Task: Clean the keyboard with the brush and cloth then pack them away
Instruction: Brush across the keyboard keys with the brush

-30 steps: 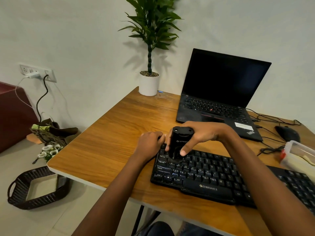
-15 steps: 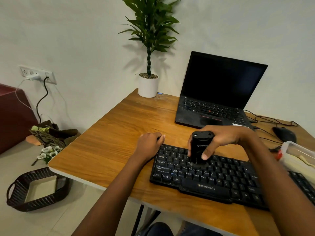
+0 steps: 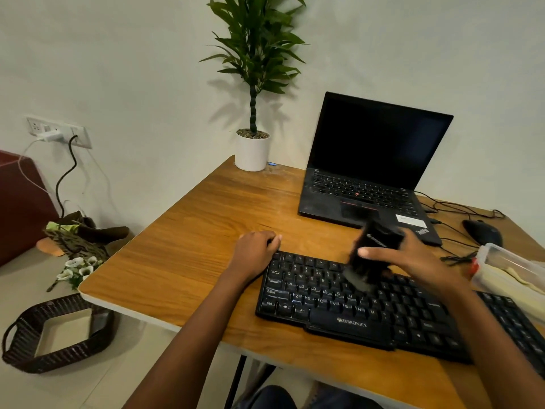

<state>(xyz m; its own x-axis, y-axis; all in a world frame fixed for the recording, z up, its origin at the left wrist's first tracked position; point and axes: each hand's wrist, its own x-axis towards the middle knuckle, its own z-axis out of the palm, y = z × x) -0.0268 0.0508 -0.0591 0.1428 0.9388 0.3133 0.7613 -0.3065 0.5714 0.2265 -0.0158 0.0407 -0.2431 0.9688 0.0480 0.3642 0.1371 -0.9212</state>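
While the keyboard (image 3: 383, 314) lies on the wooden table (image 3: 188, 255), its far left corner is pressed by the curled left hand (image 3: 255, 253), and the blurred, tilted black brush (image 3: 370, 255) is gripped by the right hand (image 3: 413, 258), bristles on the keys

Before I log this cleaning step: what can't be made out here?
- Brush, head view: motion-blurred, so bristle contact with the keyboard is unclear.
- Keyboard's right end: hidden by the right hand and forearm.
- Plastic container: cut off by the right edge, contents unclear.
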